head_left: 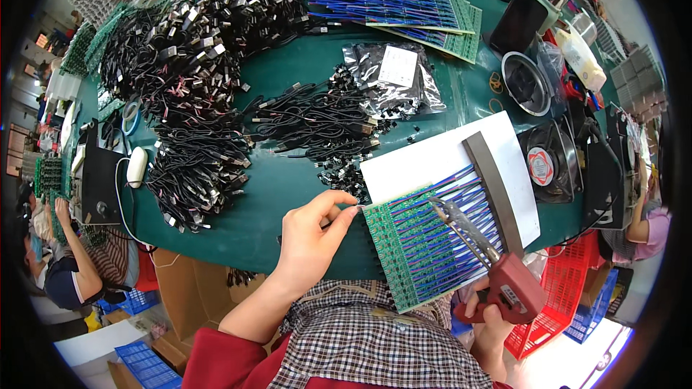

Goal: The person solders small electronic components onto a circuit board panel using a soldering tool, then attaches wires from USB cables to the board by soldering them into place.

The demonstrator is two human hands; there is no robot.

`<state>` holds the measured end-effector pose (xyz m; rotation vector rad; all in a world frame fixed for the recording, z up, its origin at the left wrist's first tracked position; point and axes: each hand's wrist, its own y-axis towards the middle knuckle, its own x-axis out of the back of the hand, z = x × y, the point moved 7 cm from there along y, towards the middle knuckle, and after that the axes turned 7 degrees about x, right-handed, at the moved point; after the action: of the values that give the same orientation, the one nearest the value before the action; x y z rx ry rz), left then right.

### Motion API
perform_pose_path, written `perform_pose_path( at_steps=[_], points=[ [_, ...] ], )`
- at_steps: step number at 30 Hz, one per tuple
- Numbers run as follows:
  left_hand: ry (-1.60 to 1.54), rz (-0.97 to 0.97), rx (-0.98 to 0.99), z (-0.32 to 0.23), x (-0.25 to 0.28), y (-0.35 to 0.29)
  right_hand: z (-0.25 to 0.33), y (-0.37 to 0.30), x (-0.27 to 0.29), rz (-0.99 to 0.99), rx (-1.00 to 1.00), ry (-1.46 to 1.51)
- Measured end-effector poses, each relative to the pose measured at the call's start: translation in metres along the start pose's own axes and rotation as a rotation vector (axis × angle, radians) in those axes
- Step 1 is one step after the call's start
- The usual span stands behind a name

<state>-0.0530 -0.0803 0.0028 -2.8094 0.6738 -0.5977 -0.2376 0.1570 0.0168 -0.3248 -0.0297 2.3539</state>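
Note:
My left hand (311,239) is closed in a pinch, thumb and forefinger meeting at the near-left corner of a green circuit board panel (401,263). A small pale thing shows at the fingertips, too small to name. My right hand (493,325) grips a red soldering gun (515,289), its metal tip reaching up and left over the panel. Rows of blue and purple wires (465,239) run across the panel toward a dark grey bar (496,191). The bar lies on a white board (422,157) under the panel.
Black cables with metal plugs form a big heap (187,86) at left and a smaller bundle (310,119) in the middle. A clear bag of black parts (396,83), wired panels (389,0), a round metal bowl (526,83), a phone (519,21) and a fan (546,166) surround the work.

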Motion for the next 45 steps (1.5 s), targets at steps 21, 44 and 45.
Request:
perform_pose_path(
  at_steps=[21, 44, 45],
  points=[
    [0.055, -0.118, -0.080, -0.001, -0.030, 0.002, -0.023, 0.006, -0.021, 0.157, -0.228, -0.087],
    [-0.009, -0.046, 0.015, 0.007, -0.032, 0.006, -0.044, -0.005, -0.001, 0.325, -0.155, -0.346],
    [-0.010, -0.046, 0.015, 0.007, -0.031, 0.006, -0.044, -0.005, -0.001, 0.326, -0.155, -0.346]
  ],
)
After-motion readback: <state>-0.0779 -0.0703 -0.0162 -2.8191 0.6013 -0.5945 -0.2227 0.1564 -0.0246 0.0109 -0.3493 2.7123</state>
